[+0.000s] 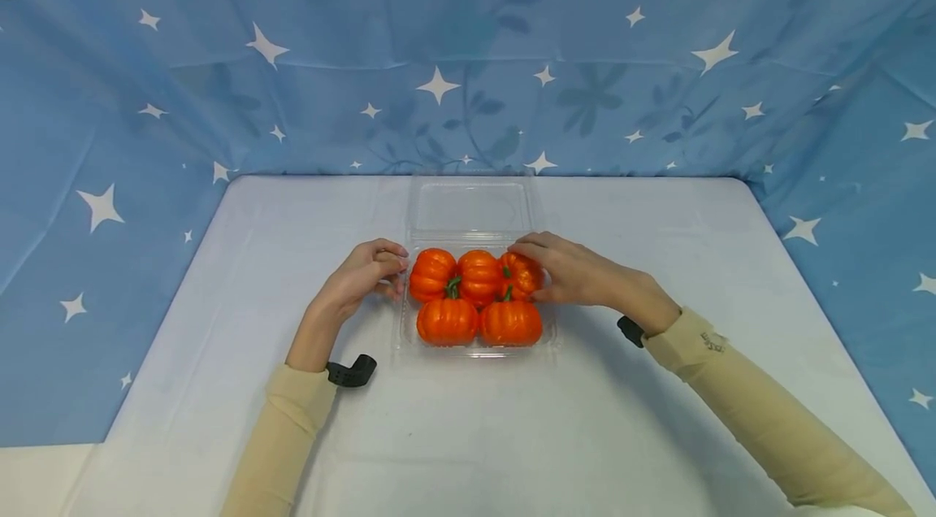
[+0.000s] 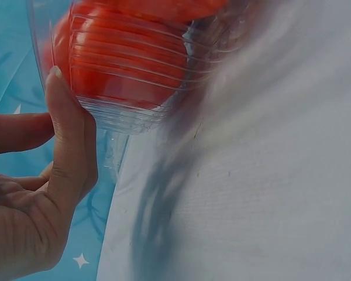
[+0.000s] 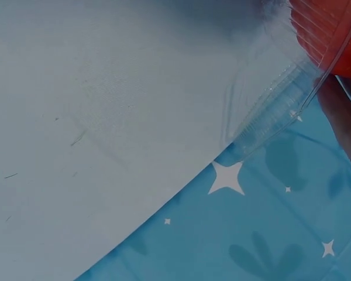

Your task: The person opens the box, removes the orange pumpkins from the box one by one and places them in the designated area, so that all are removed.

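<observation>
A clear plastic clamshell box [image 1: 475,352] holds several orange toy pumpkins, three in the back row and two in front. My right hand [image 1: 574,269] holds the back-right pumpkin [image 1: 525,277], fingers over its far side and thumb at the near side. At the box's left side, the bent, relaxed fingers of my left hand [image 1: 363,273] touch its rim; the left wrist view shows a fingertip of that hand [image 2: 64,158] against the clear wall [image 2: 126,120]. Only part of the right hand [image 3: 345,126] appears in the right wrist view, beside an orange pumpkin [image 3: 330,32].
The box's transparent lid [image 1: 471,206] lies folded back toward the table's far edge. A white cloth covers the table [image 1: 468,436]. Blue curtains [image 1: 336,29] with white stars hang behind and on both sides. Each wrist wears a black strap [image 1: 353,371].
</observation>
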The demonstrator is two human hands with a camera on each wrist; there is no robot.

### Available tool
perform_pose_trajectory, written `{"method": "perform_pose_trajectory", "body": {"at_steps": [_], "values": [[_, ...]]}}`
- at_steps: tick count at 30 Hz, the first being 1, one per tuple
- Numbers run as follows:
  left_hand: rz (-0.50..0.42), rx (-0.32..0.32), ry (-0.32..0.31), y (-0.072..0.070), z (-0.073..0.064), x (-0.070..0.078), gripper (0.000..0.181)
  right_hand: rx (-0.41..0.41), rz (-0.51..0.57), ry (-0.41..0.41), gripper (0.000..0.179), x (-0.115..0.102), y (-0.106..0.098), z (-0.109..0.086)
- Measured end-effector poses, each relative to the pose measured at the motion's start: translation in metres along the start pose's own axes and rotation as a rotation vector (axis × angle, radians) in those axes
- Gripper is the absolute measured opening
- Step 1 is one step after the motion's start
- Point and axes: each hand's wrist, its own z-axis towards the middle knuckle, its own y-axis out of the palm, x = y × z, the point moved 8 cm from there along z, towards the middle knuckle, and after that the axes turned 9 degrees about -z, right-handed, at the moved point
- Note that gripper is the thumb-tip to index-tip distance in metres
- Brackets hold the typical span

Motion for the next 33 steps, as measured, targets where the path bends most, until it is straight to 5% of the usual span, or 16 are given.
{"method": "perform_pose_trajectory", "body": {"at_steps": [17, 33], "values": [[-0.001, 0.010, -0.001, 0.001, 0.000, 0.001, 0.033, 0.045, 0.094, -0.022, 0.069, -0.001, -0.012, -0.007], [0.010, 0.010, 0.007, 0.001, 0.000, 0.001, 0.031, 0.140, 0.182, 0.057, 0.065, 0.023, -0.027, -0.021]]}}
